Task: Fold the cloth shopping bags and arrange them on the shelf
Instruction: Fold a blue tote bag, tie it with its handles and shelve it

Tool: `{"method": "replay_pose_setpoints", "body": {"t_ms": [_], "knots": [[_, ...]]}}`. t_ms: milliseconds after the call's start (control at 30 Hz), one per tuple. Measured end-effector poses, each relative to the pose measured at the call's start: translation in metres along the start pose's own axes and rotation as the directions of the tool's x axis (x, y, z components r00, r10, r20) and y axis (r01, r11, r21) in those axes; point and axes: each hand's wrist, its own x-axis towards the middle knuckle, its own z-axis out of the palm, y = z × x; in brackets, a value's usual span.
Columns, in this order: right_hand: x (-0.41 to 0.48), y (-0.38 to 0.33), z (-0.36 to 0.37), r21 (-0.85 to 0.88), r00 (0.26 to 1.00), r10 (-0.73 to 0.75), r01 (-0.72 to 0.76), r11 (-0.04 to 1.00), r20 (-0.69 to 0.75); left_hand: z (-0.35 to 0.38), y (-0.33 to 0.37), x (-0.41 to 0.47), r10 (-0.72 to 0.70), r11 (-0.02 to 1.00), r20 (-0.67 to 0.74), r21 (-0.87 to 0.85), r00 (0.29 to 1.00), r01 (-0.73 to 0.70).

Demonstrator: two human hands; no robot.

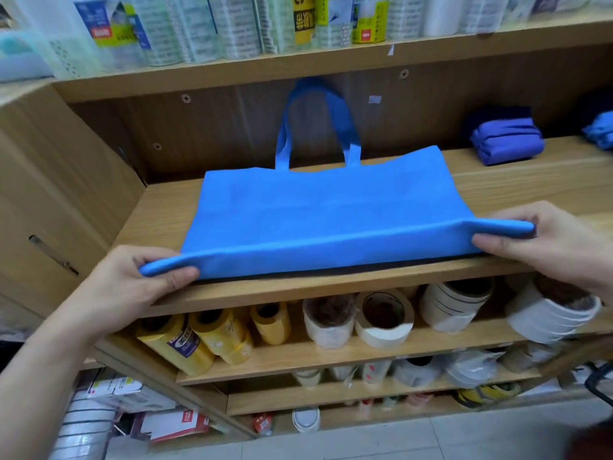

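1. Head view: wooden shelf (517, 180), the middle board of a stocked unit, on which the work is laid out.
2. Blue cloth bag (325, 214), spread flat on that board, its near edge raised slightly at the board's front and rolled over.
3. Left hand (132, 283), closed in a pinch on the bag's near left corner, thumb below and fingers above.
4. Right hand (544, 237), pinching the near right corner likewise.
5. Folded bag (506, 142), a darker bundle set at the right rear of the same board, well apart from the work.
6. Handles (341, 121), stood against the back panel, not yet tucked.
7. Step judged: the first fold is being started. Both corners would need to be carried level toward the handle edge, so that a straight crease is formed.
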Motion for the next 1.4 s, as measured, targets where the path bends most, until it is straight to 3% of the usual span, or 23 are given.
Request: {"method": "replay_pose_setpoints", "body": {"t_ms": [100, 167, 267, 400, 533, 633, 700, 733, 800, 833, 933, 1000, 1100, 1167, 1267, 1400], "knots": [[0.004, -0.002, 0.010, 0.159, 0.990, 0.084, -0.066, 0.985, -0.112, 0.008, 0.006, 0.003, -0.104, 0.981, -0.166, -0.178, 0.981, 0.074], [0.010, -0.005, 0.021, 0.158, 0.965, 0.104, -0.067, 0.985, -0.242, 0.018, 0.013, 0.008, -0.174, 0.964, -0.264, -0.244, 0.949, 0.109], [0.015, -0.008, 0.034, -0.036, 0.898, 0.079, -0.105, 0.994, -0.433, 0.033, 0.023, 0.013, -0.174, 0.984, -0.442, -0.099, 0.880, 0.145], [0.019, -0.012, 0.041, -0.220, 0.861, 0.084, -0.221, 0.950, -0.502, 0.041, 0.030, 0.014, -0.088, 0.944, -0.529, 0.227, 0.844, 0.240], [0.023, -0.009, 0.044, -0.339, 0.864, -0.011, -0.185, 0.922, -0.503, 0.038, 0.026, 0.021, -0.131, 0.818, -0.521, 0.423, 0.843, 0.389], [0.021, -0.011, 0.046, -0.348, 0.889, -0.040, -0.136, 0.928, -0.455, 0.037, 0.024, 0.027, -0.163, 0.805, -0.519, 0.421, 0.839, 0.417], [0.021, -0.011, 0.046, -0.414, 0.919, -0.142, -0.025, 0.910, -0.369, 0.038, 0.024, 0.027, -0.095, 0.896, -0.522, 0.326, 0.848, 0.301], [0.021, -0.010, 0.046, -0.454, 0.933, -0.187, 0.029, 0.891, -0.308, 0.038, 0.024, 0.026, 0.015, 0.921, -0.498, 0.345, 0.867, 0.182], [0.022, -0.009, 0.044, -0.463, 0.962, -0.191, 0.082, 0.883, -0.193, 0.035, 0.020, 0.024, 0.242, 0.885, -0.337, 0.461, 0.910, -0.064], [0.022, -0.010, 0.041, -0.443, 0.976, -0.160, 0.079, 0.893, -0.150, 0.031, 0.018, 0.022, 0.271, 0.884, -0.217, 0.441, 0.938, -0.154], [0.020, -0.009, 0.028, -0.393, 0.998, -0.069, 0.065, 0.917, 0.005, 0.016, 0.014, 0.015, 0.131, 0.945, 0.140, 0.281, 0.982, -0.166], [0.018, -0.006, 0.019, -0.398, 0.990, -0.059, 0.107, 0.911, 0.131, 0.008, 0.009, 0.010, 0.104, 0.931, 0.249, 0.317, 0.963, -0.182], [0.016, 0.000, 0.009, -0.427, 0.964, -0.046, 0.159, 0.890, 0.262, -0.001, 0.007, 0.004, 0.136, 0.922, 0.245, 0.324, 0.960, -0.213], [0.014, 0.002, 0.007, -0.430, 0.965, -0.054, 0.164, 0.888, 0.257, -0.006, 0.005, 0.001, 0.135, 0.931, 0.242, 0.301, 0.961, -0.206], [0.009, 0.005, 0.008, -0.345, 0.978, -0.103, 0.162, 0.924, 0.183, -0.010, 0.002, -0.003, 0.088, 0.975, 0.196, 0.184, 0.977, -0.125], [0.002, 0.005, 0.012, -0.073, 0.995, -0.070, 0.065, 0.995, -0.072, 0.000, 0.004, -0.003, -0.061, 0.996, -0.114, -0.069, 0.992, 0.053]]}}
